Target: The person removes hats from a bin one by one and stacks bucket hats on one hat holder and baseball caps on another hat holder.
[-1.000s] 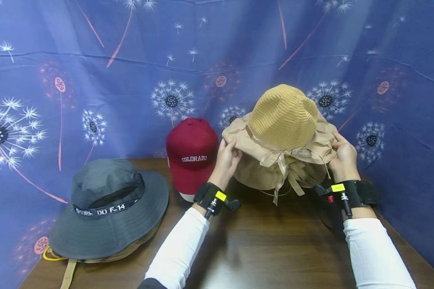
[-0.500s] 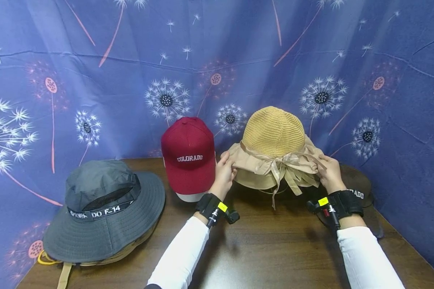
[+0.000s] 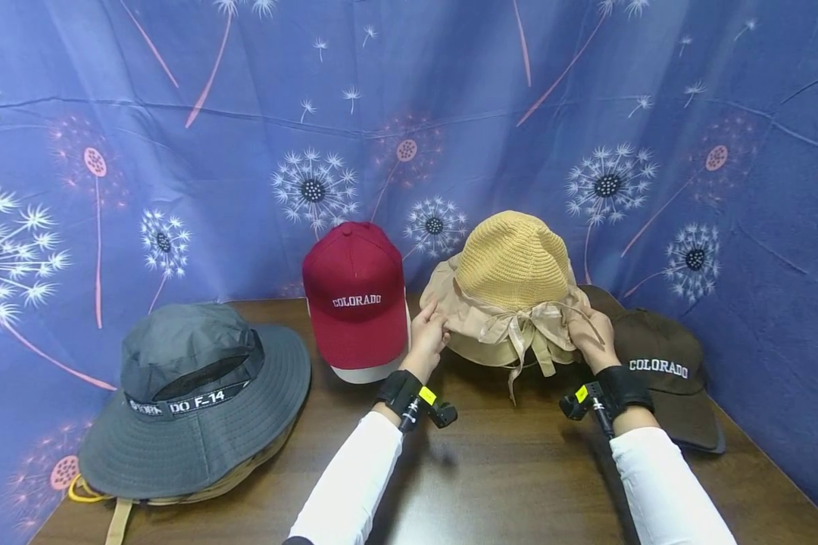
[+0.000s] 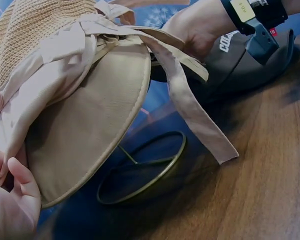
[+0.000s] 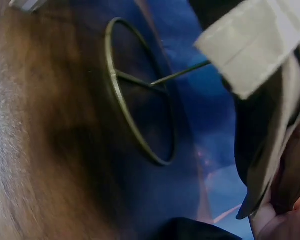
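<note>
A sun hat (image 3: 514, 261) with a yellow straw crown and a beige cloth brim sits at the back of the table, a ribbon bow at its front. My left hand (image 3: 428, 337) pinches the brim at its left side; in the left wrist view, thumb and fingers (image 4: 22, 180) curl at the cloth edge. At the right side of the brim, my right hand (image 3: 591, 337) grips the cloth, its fingers partly cut off in the right wrist view. Below the hat, the wrist views show a thin brass-coloured wire stand (image 5: 121, 95) with a ring base. The stand's top is hidden.
A red "COLORADO" cap (image 3: 354, 299) stands close to my left hand. Beyond my right wrist is a dark brown "COLORADO" cap (image 3: 661, 378). A grey wide-brimmed hat (image 3: 198, 424) occupies the left of the wooden table (image 3: 491, 469). A blue curtain (image 3: 245, 189) hangs behind.
The sun hat has come down and slightly left between my hands. My right hand has moved left and the brown cap behind it has come into view. The other hats stay put.
</note>
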### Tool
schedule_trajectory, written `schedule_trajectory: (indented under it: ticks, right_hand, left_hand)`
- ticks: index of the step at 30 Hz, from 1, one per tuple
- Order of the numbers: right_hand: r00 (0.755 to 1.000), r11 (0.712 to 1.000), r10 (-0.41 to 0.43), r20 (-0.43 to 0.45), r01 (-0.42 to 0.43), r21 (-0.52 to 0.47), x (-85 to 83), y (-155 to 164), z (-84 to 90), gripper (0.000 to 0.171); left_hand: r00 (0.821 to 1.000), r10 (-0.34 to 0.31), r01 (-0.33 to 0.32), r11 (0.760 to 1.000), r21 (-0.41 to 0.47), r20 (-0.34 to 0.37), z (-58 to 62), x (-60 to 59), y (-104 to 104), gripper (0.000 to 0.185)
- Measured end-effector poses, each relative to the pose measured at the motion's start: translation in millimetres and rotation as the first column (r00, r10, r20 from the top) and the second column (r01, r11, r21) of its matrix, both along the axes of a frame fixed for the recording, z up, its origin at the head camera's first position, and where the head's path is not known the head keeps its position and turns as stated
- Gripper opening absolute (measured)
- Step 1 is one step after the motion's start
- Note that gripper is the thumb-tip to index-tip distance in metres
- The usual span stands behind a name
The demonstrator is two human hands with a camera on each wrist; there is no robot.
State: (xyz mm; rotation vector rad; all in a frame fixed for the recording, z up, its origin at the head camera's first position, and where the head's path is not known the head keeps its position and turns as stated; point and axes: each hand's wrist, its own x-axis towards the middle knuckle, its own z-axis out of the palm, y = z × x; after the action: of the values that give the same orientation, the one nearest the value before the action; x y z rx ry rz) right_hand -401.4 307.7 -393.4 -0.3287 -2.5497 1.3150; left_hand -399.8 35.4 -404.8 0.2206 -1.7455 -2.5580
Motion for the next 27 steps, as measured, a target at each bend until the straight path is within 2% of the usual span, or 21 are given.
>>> schedule_trajectory:
  ticks: [3, 7, 10, 12, 16, 20, 22, 23, 24, 25, 27]
  right_hand:
    - [0.999, 1.000, 0.010, 0.036, -0.010, 0.008, -2.8, -5, -4.4, 0.053]
    - [0.999, 1.000, -0.020, 0.051, 0.020, -0.011, -6.9, -9, -7.2, 0.052]
    - [0.998, 0.993, -0.057, 0.007, 0.057, -0.103, -7.1, -11, -5.6, 0.047]
    - [0.994, 0.975, -0.083, -0.068, 0.066, -0.212, -5.1, -12, -2.8, 0.047]
    - [0.969, 0.902, -0.171, -0.179, 0.081, -0.423, 9.1, -10, 7.9, 0.050]
    - [0.938, 0.794, -0.261, -0.228, 0.074, -0.604, 27.7, -7, 25.3, 0.049]
    - [0.911, 0.727, -0.300, -0.282, 0.027, -0.686, 35.6, -8, 35.8, 0.047]
    - [0.890, 0.700, -0.326, -0.319, 0.001, -0.714, 39.2, -12, 41.1, 0.046]
    - [0.868, 0.690, -0.347, -0.356, -0.021, -0.724, 43.3, -16, 47.1, 0.046]
    - [0.846, 0.696, -0.359, -0.395, -0.039, -0.716, 47.5, -22, 53.0, 0.045]
    - [0.800, 0.750, -0.361, -0.479, -0.056, -0.659, 55.2, -35, 63.3, 0.045]
  left_hand:
    - [1.000, -0.003, 0.003, 1.000, 0.001, 0.008, -2.2, -0.4, 0, 0.063]
    - [1.000, -0.029, 0.029, 0.999, 0.031, 0.004, -2.7, -2.0, -2, 0.066]
    - [0.999, -0.034, 0.035, 0.999, 0.027, -0.023, -0.7, -1.8, -7, 0.062]
    - [0.998, -0.027, 0.028, 0.999, 0.022, -0.051, 1.6, -0.5, -11, 0.059]
    - [0.992, -0.040, 0.040, 0.999, 0.000, -0.122, 6.8, 11.7, -21, 0.055]
    - [0.979, -0.116, 0.114, 0.993, -0.019, -0.168, 14.1, 34.4, -26, 0.060]
    - [0.973, -0.148, 0.136, 0.988, -0.079, -0.178, 18.5, 46.0, -27, 0.062]
    - [0.972, -0.159, 0.138, 0.982, -0.127, -0.174, 20.6, 51.4, -29, 0.062]
    - [0.970, -0.170, 0.139, 0.974, -0.180, -0.173, 21.8, 56.4, -30, 0.062]
    - [0.969, -0.180, 0.137, 0.961, -0.240, -0.171, 22.6, 61.3, -33, 0.062]
    - [0.964, -0.201, 0.129, 0.926, -0.355, -0.173, 22.9, 71.4, -39, 0.063]
